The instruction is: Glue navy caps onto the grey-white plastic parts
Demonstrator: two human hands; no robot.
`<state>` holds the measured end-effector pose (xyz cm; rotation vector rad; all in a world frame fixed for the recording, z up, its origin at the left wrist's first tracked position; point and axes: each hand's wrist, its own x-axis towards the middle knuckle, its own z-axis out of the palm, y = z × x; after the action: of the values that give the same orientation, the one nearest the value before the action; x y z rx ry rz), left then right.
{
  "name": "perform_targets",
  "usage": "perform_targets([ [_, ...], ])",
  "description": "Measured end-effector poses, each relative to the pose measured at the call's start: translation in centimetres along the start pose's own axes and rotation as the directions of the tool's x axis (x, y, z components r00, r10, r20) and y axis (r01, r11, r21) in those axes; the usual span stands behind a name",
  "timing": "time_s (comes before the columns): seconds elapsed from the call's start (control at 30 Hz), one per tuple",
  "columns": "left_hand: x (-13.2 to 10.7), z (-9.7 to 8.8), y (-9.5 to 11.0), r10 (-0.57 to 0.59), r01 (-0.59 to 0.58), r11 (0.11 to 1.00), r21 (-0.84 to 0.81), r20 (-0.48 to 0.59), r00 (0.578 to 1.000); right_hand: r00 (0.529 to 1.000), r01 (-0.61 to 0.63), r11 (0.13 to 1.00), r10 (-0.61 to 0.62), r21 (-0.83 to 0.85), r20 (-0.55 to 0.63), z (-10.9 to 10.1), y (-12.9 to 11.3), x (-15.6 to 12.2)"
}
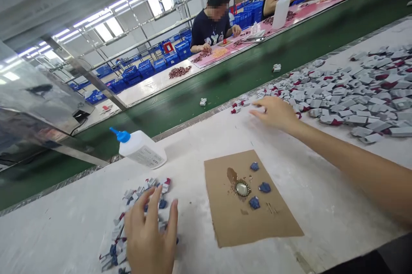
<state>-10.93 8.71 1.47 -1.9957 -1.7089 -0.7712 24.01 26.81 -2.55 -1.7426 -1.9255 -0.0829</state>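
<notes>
My left hand (149,233) lies flat with fingers spread on a small heap of grey, blue and red pieces (135,211) at the near left of the white table. My right hand (275,113) reaches far forward to the edge of a large spread of grey and dark-red pieces (354,93); its fingertips touch one or two of them, and whether it grips one I cannot tell. Between the hands lies a brown cardboard sheet (247,205) with a small round metal cap (242,188) of glue and three blue lumps (264,187).
A white glue bottle with a blue nozzle (140,147) lies on its side at the table's far edge. Beyond it runs a green conveyor belt (225,80) carrying a few small pieces. Two other people sit at the opposite pink-covered bench (219,57). Blue crates stand behind.
</notes>
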Motion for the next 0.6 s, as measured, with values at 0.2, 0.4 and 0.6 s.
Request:
perform_targets([
  [0.2,15.8,12.1,3.9,0.087,0.035,0.953,-0.302,0.379,0.921,0.996,0.063,0.998,-0.063,-0.002,-0.057,4.6,-1.3,3.4],
  [0.4,24.2,25.7,4.9,0.015,0.174,0.924,-0.34,0.489,0.872,0.993,0.097,0.994,-0.099,-0.042,-0.059,6.4,0.3,3.3],
  [0.6,23.0,24.6,5.0,-0.142,0.352,0.814,-0.462,0.43,0.892,0.993,0.118,0.992,-0.118,-0.052,-0.004,6.2,-0.2,3.5],
])
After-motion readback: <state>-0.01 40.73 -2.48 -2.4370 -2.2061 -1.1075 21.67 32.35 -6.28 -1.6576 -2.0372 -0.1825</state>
